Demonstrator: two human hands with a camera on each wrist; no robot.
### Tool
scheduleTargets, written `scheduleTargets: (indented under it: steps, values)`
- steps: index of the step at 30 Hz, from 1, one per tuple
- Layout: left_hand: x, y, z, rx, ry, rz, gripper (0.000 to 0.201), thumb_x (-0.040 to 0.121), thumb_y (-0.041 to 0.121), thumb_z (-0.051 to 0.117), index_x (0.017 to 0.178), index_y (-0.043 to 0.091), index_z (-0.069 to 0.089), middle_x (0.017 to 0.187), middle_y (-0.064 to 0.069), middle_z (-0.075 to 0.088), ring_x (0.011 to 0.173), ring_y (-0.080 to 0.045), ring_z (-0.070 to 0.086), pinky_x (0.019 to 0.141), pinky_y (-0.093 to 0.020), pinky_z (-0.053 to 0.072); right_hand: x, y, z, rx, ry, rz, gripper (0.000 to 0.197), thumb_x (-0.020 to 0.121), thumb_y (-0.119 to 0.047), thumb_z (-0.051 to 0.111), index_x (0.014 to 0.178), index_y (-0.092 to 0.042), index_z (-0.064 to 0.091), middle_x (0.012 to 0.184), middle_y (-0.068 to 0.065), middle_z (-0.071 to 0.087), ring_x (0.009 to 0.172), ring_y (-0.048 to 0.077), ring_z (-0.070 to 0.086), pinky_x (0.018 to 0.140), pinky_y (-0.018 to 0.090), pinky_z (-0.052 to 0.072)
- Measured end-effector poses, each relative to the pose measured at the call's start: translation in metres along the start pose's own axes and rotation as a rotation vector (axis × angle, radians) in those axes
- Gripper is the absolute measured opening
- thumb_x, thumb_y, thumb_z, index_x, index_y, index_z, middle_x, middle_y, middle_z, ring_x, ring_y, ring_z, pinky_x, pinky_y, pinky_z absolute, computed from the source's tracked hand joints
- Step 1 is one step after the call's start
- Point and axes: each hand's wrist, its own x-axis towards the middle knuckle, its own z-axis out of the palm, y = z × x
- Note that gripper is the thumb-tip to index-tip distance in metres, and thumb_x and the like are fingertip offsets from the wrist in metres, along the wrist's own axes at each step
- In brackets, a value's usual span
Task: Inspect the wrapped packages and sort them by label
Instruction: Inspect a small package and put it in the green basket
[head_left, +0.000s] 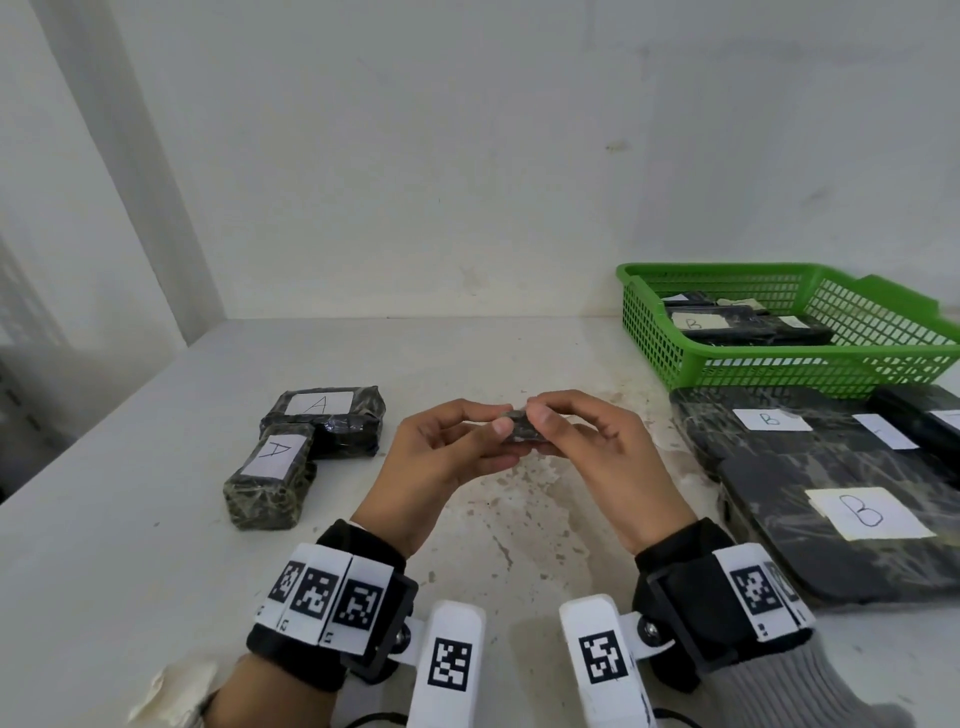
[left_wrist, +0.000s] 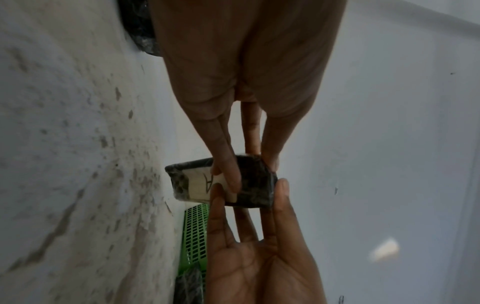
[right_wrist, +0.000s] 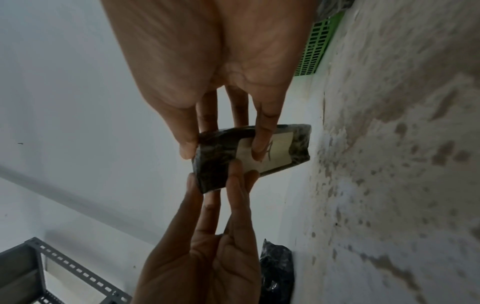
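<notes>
White, stained tabletop (head_left: 156, 467) under a pale wall. At frame centre, a small dark film-wrapped package (left_wrist: 233, 183) was held above the table, pinched between the left hand (head_left: 441, 457) and the right hand (head_left: 597, 447); its paper label (right_wrist: 272, 152) seemingly read "A", half covered by fingertips. Advice: slide fingers off the label and confirm the letter first. Two dark wrapped blocks labelled A (head_left: 311, 431) lay centre-left; flat B-labelled packages (head_left: 831, 493) and a green plastic basket (head_left: 649, 332) sat right.

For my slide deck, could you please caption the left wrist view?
Left hand and right hand pinch a small dark-wrapped package whose paper label reads A.
</notes>
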Motion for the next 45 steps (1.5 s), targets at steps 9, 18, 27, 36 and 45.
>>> scheduleTargets:
  steps: [9,18,27,36,45]
  values:
    - [-0.001,0.001,0.0,-0.025,-0.019,0.023,0.03,0.082,0.012,0.069,0.108,-0.004,0.07,0.104,-0.022,0.074,0.098,-0.029,0.073,0.076,-0.024,0.057,0.0,-0.003,0.001,0.005,0.01,-0.031,0.033,0.077,-0.034,0.069,0.094,-0.005,0.073,0.097,0.008,0.075,0.089,0.018,0.073,0.087,0.028,0.057]
    - [-0.001,0.0,0.002,0.008,0.009,0.023,0.037,0.081,0.012,0.066,0.112,-0.008,0.067,0.104,-0.025,0.073,0.091,-0.026,0.075,0.073,-0.023,0.057,0.0,-0.007,0.001,0.006,0.004,0.023,0.041,0.076,-0.042,0.067,0.093,-0.006,0.073,0.093,0.005,0.075,0.092,0.019,0.072,0.085,0.031,0.058]
    - [-0.001,0.001,0.001,0.242,-0.014,0.047,0.038,0.073,0.01,0.079,0.107,0.019,0.067,0.077,-0.004,0.068,0.073,-0.019,0.07,0.074,-0.029,0.058,-0.002,-0.013,0.002,0.014,0.012,0.031,0.038,0.077,-0.038,0.068,0.105,-0.013,0.072,0.097,0.005,0.076,0.078,0.02,0.073,0.071,0.026,0.058]
    - [0.0,0.007,0.002,0.126,0.298,0.192,0.013,0.101,0.021,0.05,0.098,0.009,0.053,0.054,0.001,0.056,0.047,-0.018,0.057,0.052,-0.026,0.052,0.001,-0.013,-0.009,-0.087,0.079,0.129,0.024,0.088,-0.015,0.071,0.11,-0.025,0.072,0.091,-0.003,0.072,0.056,0.001,0.053,0.053,0.01,0.042]
    - [0.003,0.005,-0.001,-0.097,0.339,0.11,0.02,0.104,0.023,0.043,0.089,0.01,0.045,0.057,-0.003,0.058,0.047,-0.016,0.06,0.051,-0.026,0.054,0.007,-0.007,-0.018,-0.057,0.093,0.2,0.022,0.092,-0.015,0.066,0.114,-0.019,0.067,0.068,-0.01,0.066,0.059,0.005,0.053,0.054,0.019,0.043]
